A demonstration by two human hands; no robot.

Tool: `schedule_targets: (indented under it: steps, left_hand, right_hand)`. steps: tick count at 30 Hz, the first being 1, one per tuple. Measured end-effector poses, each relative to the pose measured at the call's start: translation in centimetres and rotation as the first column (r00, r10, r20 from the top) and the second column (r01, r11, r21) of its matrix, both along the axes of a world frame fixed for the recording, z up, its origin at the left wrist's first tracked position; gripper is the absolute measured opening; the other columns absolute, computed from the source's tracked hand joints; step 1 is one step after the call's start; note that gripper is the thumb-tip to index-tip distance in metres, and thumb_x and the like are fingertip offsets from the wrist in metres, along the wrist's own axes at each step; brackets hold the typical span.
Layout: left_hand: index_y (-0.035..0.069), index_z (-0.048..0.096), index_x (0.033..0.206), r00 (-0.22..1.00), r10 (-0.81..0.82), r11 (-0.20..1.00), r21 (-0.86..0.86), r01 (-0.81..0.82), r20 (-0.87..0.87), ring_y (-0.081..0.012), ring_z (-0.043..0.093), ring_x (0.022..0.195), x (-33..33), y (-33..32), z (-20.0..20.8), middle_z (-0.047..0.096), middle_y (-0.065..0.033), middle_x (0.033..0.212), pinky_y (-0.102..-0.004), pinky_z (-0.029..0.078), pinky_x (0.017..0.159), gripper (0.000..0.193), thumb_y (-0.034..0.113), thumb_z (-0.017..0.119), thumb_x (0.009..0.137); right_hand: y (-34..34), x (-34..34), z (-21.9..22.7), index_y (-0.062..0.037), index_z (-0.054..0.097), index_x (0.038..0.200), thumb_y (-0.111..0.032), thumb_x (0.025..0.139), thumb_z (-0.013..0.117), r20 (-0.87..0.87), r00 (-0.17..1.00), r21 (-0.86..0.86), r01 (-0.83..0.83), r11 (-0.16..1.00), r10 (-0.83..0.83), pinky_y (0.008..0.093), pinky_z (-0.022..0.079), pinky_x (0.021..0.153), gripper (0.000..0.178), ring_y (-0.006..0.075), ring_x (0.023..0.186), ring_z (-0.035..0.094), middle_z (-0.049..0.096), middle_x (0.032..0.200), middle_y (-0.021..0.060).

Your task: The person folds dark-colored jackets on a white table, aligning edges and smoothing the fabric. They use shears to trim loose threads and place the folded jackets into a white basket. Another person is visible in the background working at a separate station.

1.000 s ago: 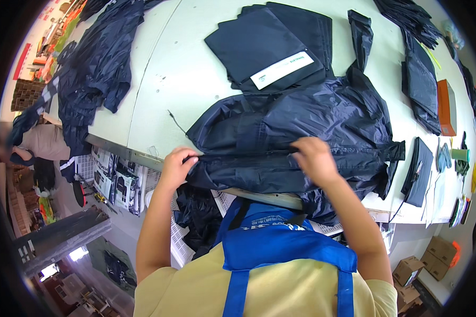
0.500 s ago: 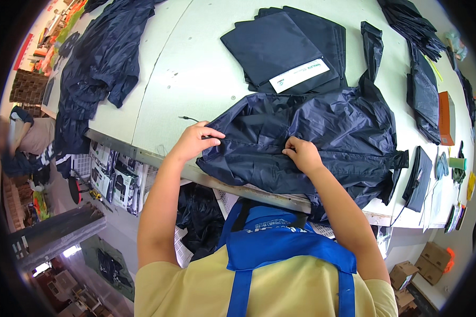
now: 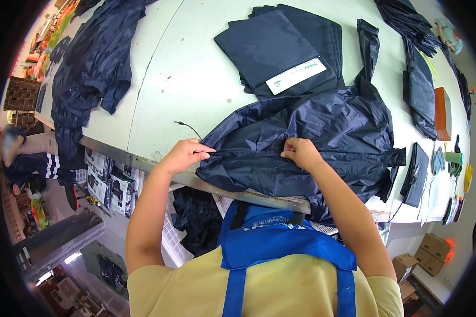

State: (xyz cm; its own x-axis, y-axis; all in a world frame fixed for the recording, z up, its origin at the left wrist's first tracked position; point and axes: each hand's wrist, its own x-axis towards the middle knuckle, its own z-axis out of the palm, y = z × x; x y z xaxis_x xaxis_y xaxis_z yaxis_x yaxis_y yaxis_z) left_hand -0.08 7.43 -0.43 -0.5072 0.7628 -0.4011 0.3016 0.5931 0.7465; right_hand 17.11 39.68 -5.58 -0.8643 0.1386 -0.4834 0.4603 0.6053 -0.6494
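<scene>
A dark navy rain jacket [image 3: 333, 132] of thin shiny cloth lies spread along the near edge of the table, one sleeve stretched toward the far side. My left hand [image 3: 188, 154] pinches the jacket's left end between thumb and fingers. Near the middle, my right hand [image 3: 300, 152] is closed on the cloth along a long straight seam. Between the two hands that seam runs fairly taut. A thin dark cord [image 3: 188, 127] lies on the table just beyond my left hand.
Beyond the jacket lies a stack of flat dark pouches [image 3: 275, 47], the top one with a white label. More dark garments [image 3: 98, 68] hang over the table at the left. An orange box [image 3: 442, 113] and a green spool [image 3: 454, 157] stand right. Another person [image 3: 31, 153] is at far left.
My left hand has moved a little left and down, pulling the jacket's end with it, and the seam has straightened. My right hand keeps its place on the cloth.
</scene>
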Motion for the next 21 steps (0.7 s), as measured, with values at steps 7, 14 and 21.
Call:
schedule_targets:
  steps: [7,14,21]
  left_hand:
    - [0.008,0.071,0.094,0.982,0.167,0.984,0.049,-0.172,0.087,-0.0132,0.057,0.074,0.8,0.9,-0.4,0.063,-0.0046,0.079,-0.0268,0.044,0.065,0.020,0.001,0.070,0.075]
    - [0.005,0.054,0.085,0.986,0.158,0.987,0.037,-0.156,-0.057,-0.0189,0.052,0.064,2.1,1.0,-0.4,0.059,-0.0074,0.074,-0.0302,0.042,0.060,0.019,0.001,0.069,0.074]
    - [0.006,0.054,0.081,0.960,0.281,0.954,-0.111,-0.277,0.016,-0.0093,0.047,0.067,3.0,-1.7,-2.0,0.053,0.0006,0.071,-0.0239,0.041,0.063,0.020,-0.001,0.070,0.073]
  right_hand:
    - [-0.2,-0.9,0.6,-0.0036,0.062,0.078,-0.021,0.074,0.074,0.051,0.999,0.044,-0.010,0.999,0.008,0.0383,0.049,0.068,0.021,0.0305,0.073,0.063,0.066,0.076,0.0133]
    - [2.0,0.7,1.5,-0.0037,0.066,0.090,-0.020,0.081,0.070,-0.053,0.997,-0.228,0.037,0.973,-0.050,0.0317,0.050,0.071,0.019,0.0225,0.076,0.065,0.066,0.078,0.0110]
    - [20.4,1.5,4.8,-0.0027,0.064,0.096,-0.019,0.091,0.059,-0.433,0.678,-0.107,0.616,0.781,-0.594,0.0230,0.045,0.068,0.018,0.0093,0.074,0.056,0.061,0.078,0.0017]
